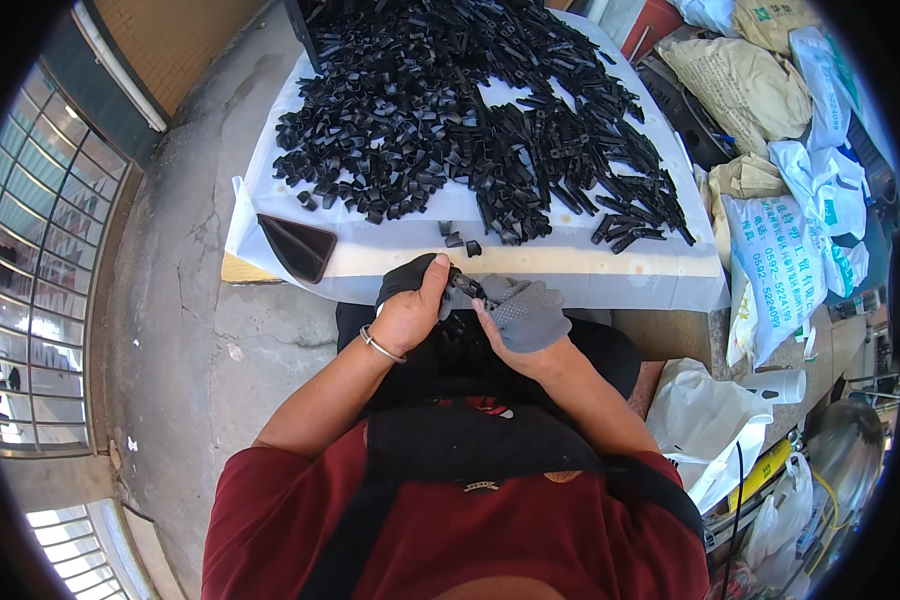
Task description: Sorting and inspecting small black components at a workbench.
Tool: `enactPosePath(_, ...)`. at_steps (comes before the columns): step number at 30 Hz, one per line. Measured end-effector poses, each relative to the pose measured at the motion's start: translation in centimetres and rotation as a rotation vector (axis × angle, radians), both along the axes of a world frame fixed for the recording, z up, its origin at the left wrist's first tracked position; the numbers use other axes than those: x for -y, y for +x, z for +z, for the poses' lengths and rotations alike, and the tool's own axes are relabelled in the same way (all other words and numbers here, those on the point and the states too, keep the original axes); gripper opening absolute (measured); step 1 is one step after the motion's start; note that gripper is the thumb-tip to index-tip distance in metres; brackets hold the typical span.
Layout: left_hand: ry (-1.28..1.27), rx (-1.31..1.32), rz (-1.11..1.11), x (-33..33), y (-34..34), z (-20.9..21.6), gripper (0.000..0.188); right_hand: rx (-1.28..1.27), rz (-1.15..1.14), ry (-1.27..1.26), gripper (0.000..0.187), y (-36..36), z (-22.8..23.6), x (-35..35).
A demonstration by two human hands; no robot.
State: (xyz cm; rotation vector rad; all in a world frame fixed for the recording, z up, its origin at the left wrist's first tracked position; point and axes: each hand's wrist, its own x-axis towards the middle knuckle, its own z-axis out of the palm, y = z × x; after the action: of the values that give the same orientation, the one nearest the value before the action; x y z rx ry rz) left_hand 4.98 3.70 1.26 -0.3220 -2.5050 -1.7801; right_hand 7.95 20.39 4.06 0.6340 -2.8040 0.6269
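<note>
Both of my hands meet above my lap, just off the table's near edge. My left hand (pixel 412 300), in a dark glove that leaves the thumb bare, is closed on a small black plastic part (pixel 467 286). From the other side my right hand (pixel 522 312), in a grey dotted glove with a bare thumb, pinches the same part. Fingers cover much of it, so its exact kind is hidden. A few loose short curved black pieces (pixel 454 241) lie on the table just beyond my hands.
The white-covered table (pixel 370 262) bears a heap of curved black pieces (pixel 370 150) and long narrow black parts (pixel 610 150). A dark phone-like slab (pixel 300 247) lies at its near left corner. Printed sacks (pixel 775 270) and a white bag (pixel 705 420) crowd the right; a barred window (pixel 45 260) stands left.
</note>
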Motion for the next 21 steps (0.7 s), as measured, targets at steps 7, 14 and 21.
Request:
enactPosePath(7,-0.277,-0.144,0.002,-0.6,0.3,-0.4,0.035,-0.169,0.081,-0.013,0.02,-0.6,-1.9,0.8)
enactPosePath(14,-0.329,-0.096,-0.158,0.3,0.9,-1.2,0.038,-0.131,0.118,-0.13,0.026,-0.5,-3.0,0.2)
enactPosePath(21,0.632,0.678,-0.207,4.4,-1.2,-3.0,0.022,0.101,0.006,0.149,0.029,-6.1,0.4,-0.5)
